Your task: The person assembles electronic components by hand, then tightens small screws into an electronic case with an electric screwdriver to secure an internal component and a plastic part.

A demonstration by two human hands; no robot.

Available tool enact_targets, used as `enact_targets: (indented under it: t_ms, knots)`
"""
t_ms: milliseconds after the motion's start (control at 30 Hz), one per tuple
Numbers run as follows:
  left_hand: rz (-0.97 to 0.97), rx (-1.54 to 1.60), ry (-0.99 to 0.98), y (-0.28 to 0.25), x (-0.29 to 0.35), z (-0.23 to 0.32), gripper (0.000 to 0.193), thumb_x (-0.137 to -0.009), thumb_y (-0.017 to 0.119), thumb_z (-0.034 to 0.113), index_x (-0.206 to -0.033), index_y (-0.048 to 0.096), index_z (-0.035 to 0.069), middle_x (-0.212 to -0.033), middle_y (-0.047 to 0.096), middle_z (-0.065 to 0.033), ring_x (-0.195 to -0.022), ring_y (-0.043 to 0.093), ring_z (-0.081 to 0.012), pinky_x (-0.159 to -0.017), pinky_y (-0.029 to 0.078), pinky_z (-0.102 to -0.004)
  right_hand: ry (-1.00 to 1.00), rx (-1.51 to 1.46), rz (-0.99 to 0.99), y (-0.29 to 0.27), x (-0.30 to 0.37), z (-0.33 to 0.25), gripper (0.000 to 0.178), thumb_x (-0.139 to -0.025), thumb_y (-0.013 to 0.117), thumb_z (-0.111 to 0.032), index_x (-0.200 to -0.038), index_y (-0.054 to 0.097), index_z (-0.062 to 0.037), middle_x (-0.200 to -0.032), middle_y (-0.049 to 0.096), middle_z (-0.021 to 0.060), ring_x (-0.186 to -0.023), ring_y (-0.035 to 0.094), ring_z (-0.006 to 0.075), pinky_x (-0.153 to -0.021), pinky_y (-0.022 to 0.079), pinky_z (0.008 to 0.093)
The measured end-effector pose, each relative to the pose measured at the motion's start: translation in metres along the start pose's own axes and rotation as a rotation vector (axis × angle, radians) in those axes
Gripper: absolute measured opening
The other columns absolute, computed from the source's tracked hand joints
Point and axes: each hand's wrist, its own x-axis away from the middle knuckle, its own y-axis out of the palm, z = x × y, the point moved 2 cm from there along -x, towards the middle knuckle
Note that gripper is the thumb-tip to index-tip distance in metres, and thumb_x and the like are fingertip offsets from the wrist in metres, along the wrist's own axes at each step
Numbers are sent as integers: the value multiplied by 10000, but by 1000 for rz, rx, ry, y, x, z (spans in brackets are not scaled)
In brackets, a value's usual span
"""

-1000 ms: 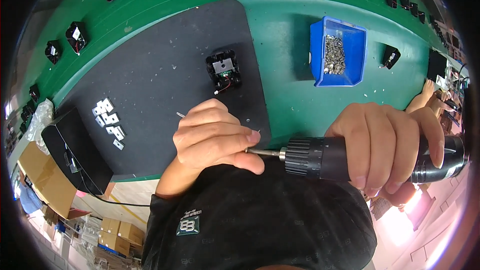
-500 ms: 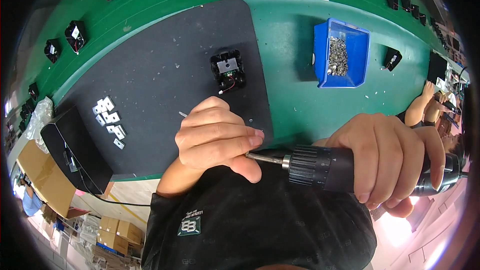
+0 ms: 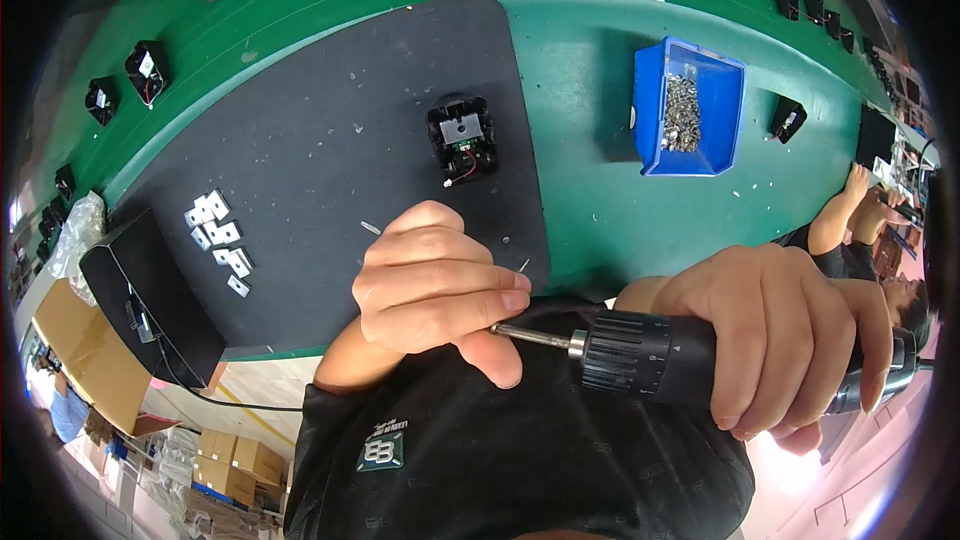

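My right hand [image 3: 780,335] is wrapped round a black power screwdriver [image 3: 640,352], lying sideways in front of my shirt. Its metal bit [image 3: 540,337] points left and reaches the thumb and curled fingers of my left hand [image 3: 430,290]. What those fingers hold is hidden. A thin metal piece [image 3: 524,265] shows just above the fingertips, and a small pale rod [image 3: 370,227] shows beside the knuckles; I cannot tell whether either is held. Beyond the left hand, a black housing [image 3: 462,140] with a grey metal plate and a short wire sits on the dark mat [image 3: 330,140].
A blue bin [image 3: 690,155] of small metal screws stands at the right, near another black part [image 3: 788,119]. Several white-and-grey plates [image 3: 220,230] lie on the mat's left, by a black box [image 3: 150,310]. More housings [image 3: 147,70] line the green far strip. Another person's arm [image 3: 840,215] is far right.
The screwdriver and my right hand have shifted slightly down and right. The thin metal piece now shows above my left fingertips. My left hand stays closed near the bit.
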Motion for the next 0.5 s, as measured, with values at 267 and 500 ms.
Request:
enact_targets:
  t_ms: [267,500]
  knots:
    - [-65,-95,5,-4,-3,2,460,-777,695,504,-836,664,50,-716,677,-16,-566,571,-127,-502,365,-244,22,12,-66,0,-4,2,310,-792,733,-62,-1022,526,-70,-711,634,93,-573,652,197,-546,568,308]
    - [-113,-407,-60,-34,-8,-1,641,-658,723,634,-925,675,54,-804,694,-49,-681,614,-188,-593,403,-305,7,197,-46,-9,-3,-1,375,-783,742,-98,-1077,510,-72,-739,610,58,-592,633,154,-559,550,273]
